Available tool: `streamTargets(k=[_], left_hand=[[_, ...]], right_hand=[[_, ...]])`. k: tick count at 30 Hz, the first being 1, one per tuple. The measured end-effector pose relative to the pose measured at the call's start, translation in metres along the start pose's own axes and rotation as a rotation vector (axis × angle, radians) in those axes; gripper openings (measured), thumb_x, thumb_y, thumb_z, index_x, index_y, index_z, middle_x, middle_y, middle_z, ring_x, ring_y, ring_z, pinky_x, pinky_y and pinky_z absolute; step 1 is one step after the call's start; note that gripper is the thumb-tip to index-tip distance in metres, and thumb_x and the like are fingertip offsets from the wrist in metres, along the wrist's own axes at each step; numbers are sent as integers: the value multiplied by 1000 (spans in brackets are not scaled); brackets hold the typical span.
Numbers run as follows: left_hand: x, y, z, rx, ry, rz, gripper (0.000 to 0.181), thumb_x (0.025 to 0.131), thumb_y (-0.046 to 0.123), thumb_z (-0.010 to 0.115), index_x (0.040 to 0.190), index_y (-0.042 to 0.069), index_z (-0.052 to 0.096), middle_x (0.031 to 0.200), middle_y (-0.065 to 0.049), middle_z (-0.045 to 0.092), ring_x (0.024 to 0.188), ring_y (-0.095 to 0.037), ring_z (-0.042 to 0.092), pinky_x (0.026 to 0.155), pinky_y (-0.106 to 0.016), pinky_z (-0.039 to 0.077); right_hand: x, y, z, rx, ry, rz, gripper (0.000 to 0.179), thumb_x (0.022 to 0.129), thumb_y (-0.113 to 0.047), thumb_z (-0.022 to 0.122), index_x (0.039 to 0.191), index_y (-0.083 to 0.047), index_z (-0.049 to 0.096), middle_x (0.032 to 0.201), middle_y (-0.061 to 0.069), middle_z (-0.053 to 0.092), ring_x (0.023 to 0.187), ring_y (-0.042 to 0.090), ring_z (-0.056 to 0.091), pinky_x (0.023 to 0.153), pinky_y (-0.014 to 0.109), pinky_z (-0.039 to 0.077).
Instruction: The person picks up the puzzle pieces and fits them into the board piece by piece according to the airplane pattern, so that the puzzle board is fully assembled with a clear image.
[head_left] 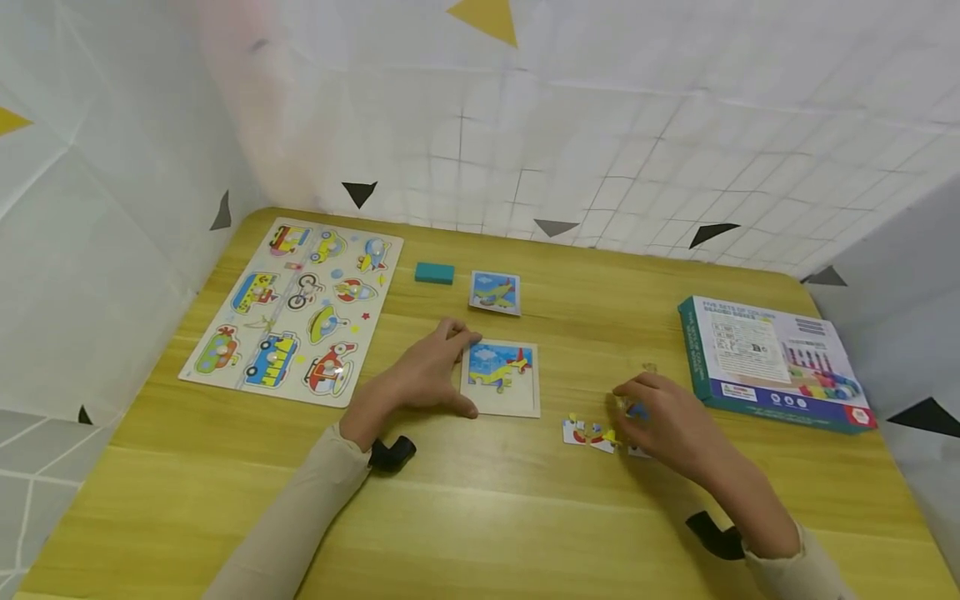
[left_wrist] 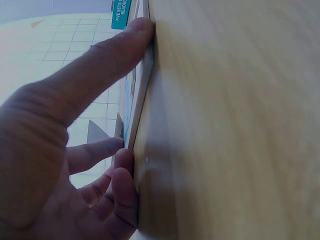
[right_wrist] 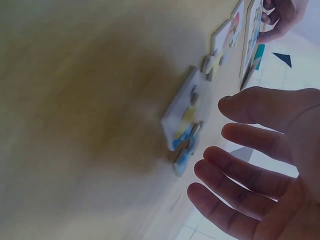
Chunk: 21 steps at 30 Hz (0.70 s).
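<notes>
My left hand [head_left: 429,367] holds a small wooden puzzle board [head_left: 489,407] by its left side, thumb at the near corner and fingers at the far corner. In the left wrist view the thumb [left_wrist: 107,62] touches the board's edge [left_wrist: 144,82]. Inside the board is a partly filled yellow airplane picture on blue. My right hand [head_left: 671,423] hovers over loose puzzle pieces [head_left: 574,432]; its fingers are loosely spread in the right wrist view, and nothing shows between them. Beneath it lie a white, yellow and blue piece [right_wrist: 182,112] and a smaller blue piece [right_wrist: 182,161].
A large vehicle peg puzzle [head_left: 296,312] lies at the left. Behind the small board are a teal block [head_left: 434,273] and an airplane picture card [head_left: 495,292]. A boxed set [head_left: 780,362] stands right of the right hand. A white patterned sheet [head_left: 570,125] hangs behind the table.
</notes>
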<state>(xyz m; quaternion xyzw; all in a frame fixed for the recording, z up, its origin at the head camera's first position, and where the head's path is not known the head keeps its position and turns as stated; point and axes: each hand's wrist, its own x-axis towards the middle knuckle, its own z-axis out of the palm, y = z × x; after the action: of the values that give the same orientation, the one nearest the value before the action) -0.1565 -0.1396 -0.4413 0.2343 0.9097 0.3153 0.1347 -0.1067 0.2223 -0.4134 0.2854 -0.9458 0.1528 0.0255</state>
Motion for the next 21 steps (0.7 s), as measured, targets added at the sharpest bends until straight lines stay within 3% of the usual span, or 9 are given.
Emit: streamTargets(k=[12,21], left_hand=[[0,0,-2,-4,-3,-2,109,61,46,95,151,13,43,143,-5,34,114,-21,48,100,-38,42],[0,1,-2,-4,-5,-5,109,61,46,95,151,14,43,143,-4,34,112,-20,48,99,-38,43]], right_hand=[[-1,9,0,-38,-31,88,29,76,-6,84,103,-3,74,93,8,65,76,19,60,60,35,49],[1,9,-2,-27,-67,134,27,78,-7,83,103,-7,75,96,8,64,81,24,62,67,43,52]])
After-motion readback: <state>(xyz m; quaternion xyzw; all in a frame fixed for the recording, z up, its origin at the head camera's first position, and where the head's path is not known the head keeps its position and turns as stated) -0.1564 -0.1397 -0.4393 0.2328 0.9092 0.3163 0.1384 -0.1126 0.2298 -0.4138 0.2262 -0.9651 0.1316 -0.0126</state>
